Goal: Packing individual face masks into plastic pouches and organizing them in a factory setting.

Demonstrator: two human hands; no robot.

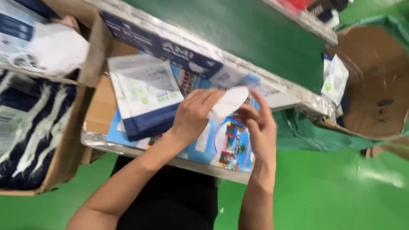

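My left hand [194, 113] and my right hand [257, 127] both grip a white mask [230, 102], held between them above a flat board [128, 142] wrapped in shiny tape. A colourful printed sheet [228, 147] lies on the board under my hands. Just left of my left hand rests a stack of flat white and dark blue pouches [145, 96].
A cardboard box [64, 157] at the left holds dark blue packs with white straps. Another box [91, 47] behind it holds white masks. A large open carton [375, 81] with a pouch inside stands at the right. The floor [324, 191] is green.
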